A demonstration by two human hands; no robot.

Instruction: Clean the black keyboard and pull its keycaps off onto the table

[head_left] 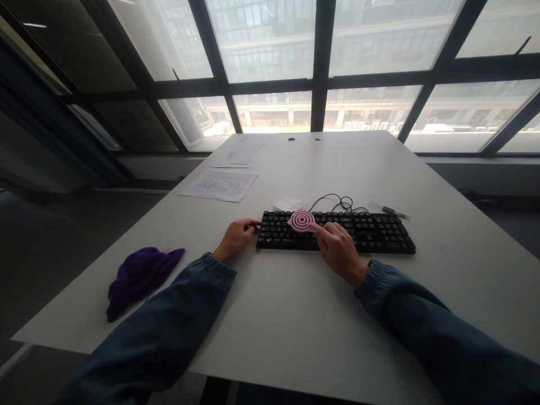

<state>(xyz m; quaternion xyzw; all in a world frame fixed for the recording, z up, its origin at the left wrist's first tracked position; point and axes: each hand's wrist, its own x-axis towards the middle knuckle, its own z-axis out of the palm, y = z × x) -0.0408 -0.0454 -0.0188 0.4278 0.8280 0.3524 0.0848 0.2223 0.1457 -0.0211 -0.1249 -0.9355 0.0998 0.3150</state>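
One pink round brush [301,220] lies bristles-down on the left-middle keys of the black keyboard [379,230], which sits near the middle of the table [295,315]. The right hand [337,250] is closed on the brush's handle. The left hand [236,239] is half-curled with its fingertips against the keyboard's left end; whether it grips I cannot tell. This looks like brushing across the keys, and a further stroke needs the keyboard braced. A purple cloth [141,278] lies by the front left corner.
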